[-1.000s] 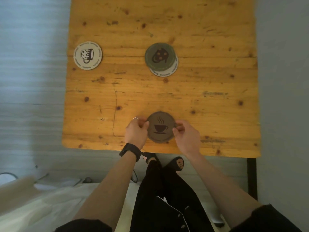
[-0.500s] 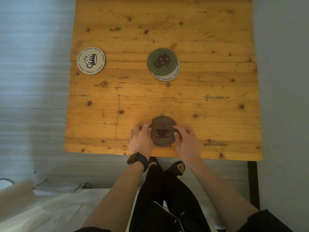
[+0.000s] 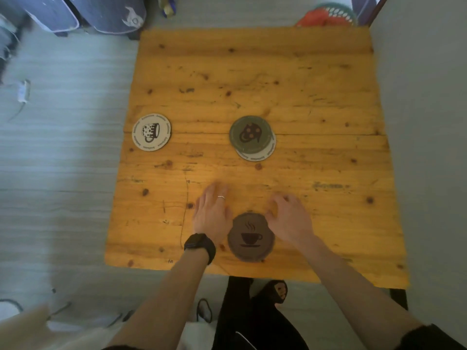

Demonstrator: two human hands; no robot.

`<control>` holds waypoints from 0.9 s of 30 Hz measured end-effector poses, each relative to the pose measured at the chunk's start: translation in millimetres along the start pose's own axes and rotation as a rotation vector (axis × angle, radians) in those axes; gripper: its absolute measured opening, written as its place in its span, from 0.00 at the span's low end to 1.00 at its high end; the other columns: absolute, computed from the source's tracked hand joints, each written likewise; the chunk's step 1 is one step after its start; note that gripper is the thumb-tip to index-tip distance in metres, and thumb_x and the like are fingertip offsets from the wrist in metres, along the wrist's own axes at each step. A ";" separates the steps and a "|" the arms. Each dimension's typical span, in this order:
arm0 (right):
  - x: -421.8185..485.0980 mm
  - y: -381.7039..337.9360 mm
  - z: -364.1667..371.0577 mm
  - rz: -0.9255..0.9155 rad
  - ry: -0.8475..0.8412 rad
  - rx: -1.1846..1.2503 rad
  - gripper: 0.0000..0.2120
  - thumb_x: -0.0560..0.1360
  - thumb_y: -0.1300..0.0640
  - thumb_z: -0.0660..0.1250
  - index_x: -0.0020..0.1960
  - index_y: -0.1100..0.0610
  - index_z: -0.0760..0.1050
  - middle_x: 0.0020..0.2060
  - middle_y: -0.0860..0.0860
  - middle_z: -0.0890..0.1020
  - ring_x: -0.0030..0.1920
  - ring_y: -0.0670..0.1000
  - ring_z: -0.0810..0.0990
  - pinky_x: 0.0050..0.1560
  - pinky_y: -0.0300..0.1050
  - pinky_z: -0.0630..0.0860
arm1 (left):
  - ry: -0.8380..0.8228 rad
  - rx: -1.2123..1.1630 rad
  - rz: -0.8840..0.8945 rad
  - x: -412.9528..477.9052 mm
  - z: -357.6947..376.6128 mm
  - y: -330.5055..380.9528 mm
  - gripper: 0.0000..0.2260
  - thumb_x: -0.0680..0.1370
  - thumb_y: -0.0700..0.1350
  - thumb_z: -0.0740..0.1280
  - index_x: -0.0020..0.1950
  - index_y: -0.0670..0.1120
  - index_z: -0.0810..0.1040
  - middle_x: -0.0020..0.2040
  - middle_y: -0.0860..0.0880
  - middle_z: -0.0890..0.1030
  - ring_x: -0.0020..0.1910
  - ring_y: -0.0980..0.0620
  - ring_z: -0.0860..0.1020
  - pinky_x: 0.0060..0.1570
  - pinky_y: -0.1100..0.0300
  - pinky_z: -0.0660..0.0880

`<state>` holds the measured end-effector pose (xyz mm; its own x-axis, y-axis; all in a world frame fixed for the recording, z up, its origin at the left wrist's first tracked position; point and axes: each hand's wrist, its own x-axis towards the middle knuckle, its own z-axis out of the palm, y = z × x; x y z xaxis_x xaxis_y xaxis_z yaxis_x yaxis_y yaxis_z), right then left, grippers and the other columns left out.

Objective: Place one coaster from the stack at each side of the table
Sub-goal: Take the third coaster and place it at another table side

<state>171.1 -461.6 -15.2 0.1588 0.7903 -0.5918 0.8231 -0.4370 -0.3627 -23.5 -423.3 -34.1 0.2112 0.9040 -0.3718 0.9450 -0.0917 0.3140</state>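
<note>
A brown coaster with a steaming-cup picture (image 3: 250, 237) lies flat near the front edge of the wooden table (image 3: 303, 79). My left hand (image 3: 211, 214) hovers just left of it, fingers spread, holding nothing. My right hand (image 3: 290, 219) is just right of it, fingers loosely curled and empty. In the table's middle sits the stack (image 3: 252, 137): a green coaster on top of a white one. A white coaster with a mug picture (image 3: 151, 132) lies at the left side.
Grey floor surrounds the table. Blue padded items (image 3: 101, 13) stand beyond the far left corner, and a red and green basket (image 3: 328, 16) beyond the far right. My dark-trousered legs and sandalled feet (image 3: 278, 290) are under the front edge.
Both hands have let go of the brown coaster and moved forward past it, fingers opening. The view has tilted up, so the table's far edge now shows.
</note>
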 end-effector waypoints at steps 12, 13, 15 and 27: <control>135.8 -66.2 -72.4 0.118 0.244 0.110 0.38 0.78 0.39 0.63 0.79 0.56 0.53 0.75 0.58 0.62 0.75 0.60 0.60 0.70 0.56 0.65 | 0.083 0.043 0.042 123.4 -7.2 -12.4 0.29 0.81 0.63 0.45 0.80 0.57 0.41 0.81 0.55 0.41 0.79 0.52 0.40 0.76 0.41 0.41; 140.1 -68.8 -72.1 0.129 0.246 0.091 0.40 0.77 0.38 0.63 0.79 0.57 0.51 0.76 0.57 0.60 0.75 0.60 0.58 0.71 0.56 0.64 | 0.083 0.046 0.044 122.4 -4.5 -14.5 0.29 0.81 0.63 0.44 0.79 0.58 0.39 0.80 0.56 0.40 0.79 0.52 0.38 0.76 0.41 0.40; 147.6 -71.6 -70.7 0.132 0.243 0.042 0.41 0.77 0.37 0.63 0.79 0.57 0.52 0.77 0.57 0.57 0.75 0.61 0.56 0.72 0.56 0.62 | 0.086 0.056 0.043 121.6 -0.5 -16.4 0.29 0.81 0.63 0.44 0.79 0.58 0.38 0.80 0.56 0.38 0.79 0.53 0.37 0.76 0.41 0.39; 143.7 -70.1 -76.8 -0.007 0.450 0.307 0.11 0.80 0.51 0.65 0.56 0.54 0.66 0.44 0.48 0.77 0.44 0.51 0.78 0.39 0.47 0.77 | 0.087 0.081 0.061 122.5 0.3 -16.4 0.29 0.81 0.62 0.47 0.80 0.56 0.42 0.81 0.54 0.41 0.80 0.50 0.40 0.76 0.40 0.40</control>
<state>178.1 -284.4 -19.6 0.4272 0.8699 -0.2464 0.6386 -0.4832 -0.5989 -13.0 -311.2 -85.1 0.2495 0.9282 -0.2761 0.9490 -0.1776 0.2603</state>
